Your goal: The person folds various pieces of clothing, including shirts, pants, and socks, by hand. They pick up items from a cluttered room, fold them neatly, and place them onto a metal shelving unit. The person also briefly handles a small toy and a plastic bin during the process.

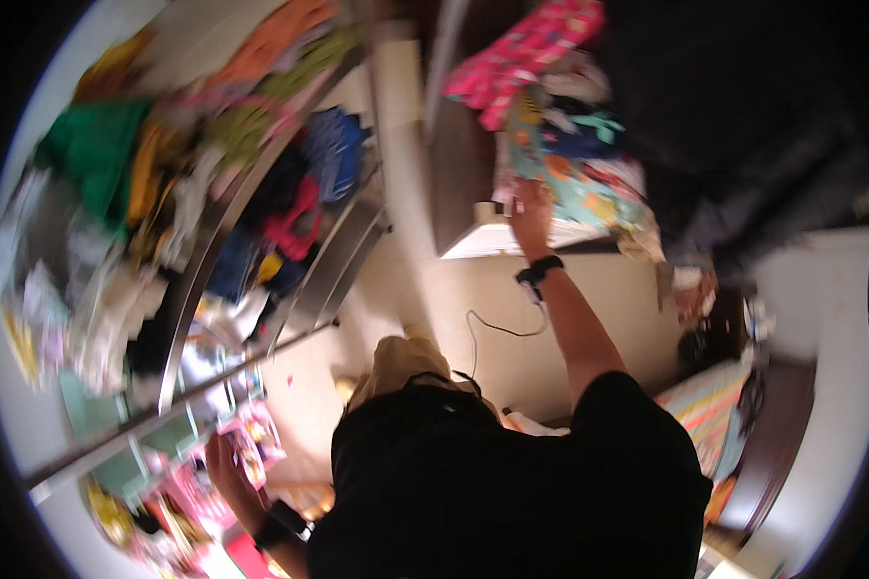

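Note:
My right hand [532,217] reaches forward to the near edge of a pile of clothes, beside a patterned teal and orange cloth [576,192]; blur hides whether its fingers grip anything. The pile lies on a dark wooden piece of furniture [466,174] with a white edge. A bright pink patterned cloth [525,58] lies at the pile's far side. My left hand [224,459] hangs low at the left, near pink plastic baskets [257,434], with its fingers extended and nothing visible in it. Both wrists wear black bands.
Shelves with a metal-coloured edge [213,253] hold heaped clothes at the left, among them a green cloth [98,155] and blue garments [333,152]. A thin cable [507,331] runs across the tiled floor. Black fabric [739,130] fills the upper right, and a striped cloth [710,405] lies lower right.

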Motion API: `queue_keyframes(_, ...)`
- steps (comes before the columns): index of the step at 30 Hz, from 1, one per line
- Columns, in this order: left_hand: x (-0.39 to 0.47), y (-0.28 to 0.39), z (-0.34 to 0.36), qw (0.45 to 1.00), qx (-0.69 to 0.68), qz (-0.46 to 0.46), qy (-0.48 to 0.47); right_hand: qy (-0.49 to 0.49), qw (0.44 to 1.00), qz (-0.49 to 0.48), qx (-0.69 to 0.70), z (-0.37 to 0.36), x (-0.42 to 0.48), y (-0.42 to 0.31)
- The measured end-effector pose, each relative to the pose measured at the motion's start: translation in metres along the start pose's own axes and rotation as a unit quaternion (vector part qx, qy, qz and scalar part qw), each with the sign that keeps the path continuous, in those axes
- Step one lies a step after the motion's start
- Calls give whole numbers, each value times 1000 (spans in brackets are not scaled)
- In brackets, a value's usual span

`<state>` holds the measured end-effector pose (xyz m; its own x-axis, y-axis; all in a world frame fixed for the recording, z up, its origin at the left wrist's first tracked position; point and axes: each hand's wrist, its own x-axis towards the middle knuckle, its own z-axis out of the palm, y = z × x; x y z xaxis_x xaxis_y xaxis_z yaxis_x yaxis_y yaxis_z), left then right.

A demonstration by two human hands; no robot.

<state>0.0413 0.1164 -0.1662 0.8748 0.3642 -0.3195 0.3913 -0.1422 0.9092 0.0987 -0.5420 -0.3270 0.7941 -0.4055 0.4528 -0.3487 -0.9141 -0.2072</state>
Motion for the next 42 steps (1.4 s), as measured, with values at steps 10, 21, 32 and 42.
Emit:
queue_keyframes(10, -13, -10, -14, 994, -34, -43, 99, -10, 990, -142, 26, -16, 10, -13)
queue_keyframes(21, -101, -98, -77, 959, -94, -178, 199, -389, 795, -202, 419, -26, -56, -275)
queue_keyframes(32, -140, -190, -169, 890, -296, -199, 283, -570, 604, -255, 496, -88, -137, -491)
queue_keyframes(42, -187, -257, -248, 797, -399, -213, 401, -668, 195, -410, 589, -306, -200, -677)
